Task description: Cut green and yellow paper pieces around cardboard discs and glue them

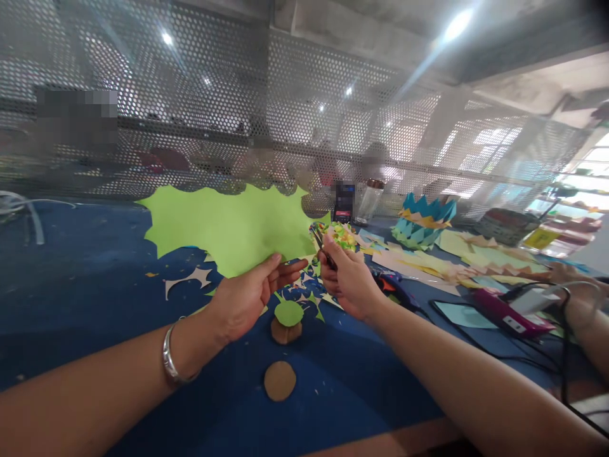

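Observation:
A large sheet of light green paper (223,222) with scalloped, pointed edges is held up over the blue table. My left hand (252,295) grips its lower edge, thumb in front, fingers partly stretched to the right. Close to the sheet's right end, my right hand (349,279) is closed around scissors (318,235), whose blades point up and left; whether they touch the paper I cannot tell. Below the hands, a small green paper disc (288,313) overlaps a brown disc (285,334). Another brown cardboard disc (280,381) lies nearer to me.
Paper scraps (195,279) litter the table. Behind my right hand are a phone (344,202), a bottle (370,202) and a teal zigzag paper piece (423,222). A glue gun (399,289), a purple power strip (511,314) with cables and another person's arm (590,317) are at right.

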`<action>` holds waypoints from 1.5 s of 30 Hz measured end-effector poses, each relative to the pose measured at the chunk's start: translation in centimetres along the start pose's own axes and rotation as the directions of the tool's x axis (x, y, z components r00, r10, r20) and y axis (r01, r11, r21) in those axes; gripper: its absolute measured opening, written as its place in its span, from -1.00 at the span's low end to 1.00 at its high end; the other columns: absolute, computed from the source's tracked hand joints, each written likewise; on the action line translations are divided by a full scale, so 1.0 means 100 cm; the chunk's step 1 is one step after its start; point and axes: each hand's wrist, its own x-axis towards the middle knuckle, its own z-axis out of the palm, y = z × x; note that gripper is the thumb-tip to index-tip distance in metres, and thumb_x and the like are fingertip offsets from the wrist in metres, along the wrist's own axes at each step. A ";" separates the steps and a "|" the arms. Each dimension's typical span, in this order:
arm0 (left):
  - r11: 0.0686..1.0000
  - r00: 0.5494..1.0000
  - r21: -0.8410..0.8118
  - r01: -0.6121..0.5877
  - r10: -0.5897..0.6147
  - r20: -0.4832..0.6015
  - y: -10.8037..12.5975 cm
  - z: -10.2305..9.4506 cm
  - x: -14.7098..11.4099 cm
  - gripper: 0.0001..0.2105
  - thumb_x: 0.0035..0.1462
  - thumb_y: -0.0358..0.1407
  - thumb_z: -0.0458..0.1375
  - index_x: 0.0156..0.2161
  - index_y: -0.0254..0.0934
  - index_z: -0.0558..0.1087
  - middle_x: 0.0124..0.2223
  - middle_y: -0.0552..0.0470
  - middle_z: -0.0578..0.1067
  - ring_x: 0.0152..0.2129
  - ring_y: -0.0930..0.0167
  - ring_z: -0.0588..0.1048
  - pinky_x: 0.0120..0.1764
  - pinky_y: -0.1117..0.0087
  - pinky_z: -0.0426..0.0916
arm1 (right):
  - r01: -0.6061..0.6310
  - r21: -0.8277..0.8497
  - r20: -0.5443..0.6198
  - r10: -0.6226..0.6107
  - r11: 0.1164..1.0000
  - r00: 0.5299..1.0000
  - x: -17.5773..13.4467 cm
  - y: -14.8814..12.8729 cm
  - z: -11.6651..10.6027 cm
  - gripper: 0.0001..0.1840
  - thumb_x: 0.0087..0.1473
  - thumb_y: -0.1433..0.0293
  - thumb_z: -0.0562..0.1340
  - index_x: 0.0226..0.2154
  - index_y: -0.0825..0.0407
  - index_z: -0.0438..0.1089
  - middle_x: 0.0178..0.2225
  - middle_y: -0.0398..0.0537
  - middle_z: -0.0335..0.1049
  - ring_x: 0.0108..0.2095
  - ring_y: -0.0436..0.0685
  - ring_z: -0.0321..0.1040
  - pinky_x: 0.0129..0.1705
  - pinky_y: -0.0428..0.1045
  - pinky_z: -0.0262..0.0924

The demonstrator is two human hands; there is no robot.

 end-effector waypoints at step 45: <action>0.980 0.906 0.195 -0.035 0.113 -0.408 0.041 -0.065 0.054 -0.82 0.20 -0.58 0.07 -0.37 -0.36 0.44 -0.41 -0.03 0.58 -0.42 0.53 0.54 -0.31 0.57 0.40 | 0.258 -0.961 0.255 -0.042 0.100 0.966 0.005 0.002 -0.027 -0.47 0.21 -0.04 0.13 -0.56 0.01 0.21 -0.61 -0.14 0.18 -0.58 0.00 0.05 -0.50 -0.03 -0.19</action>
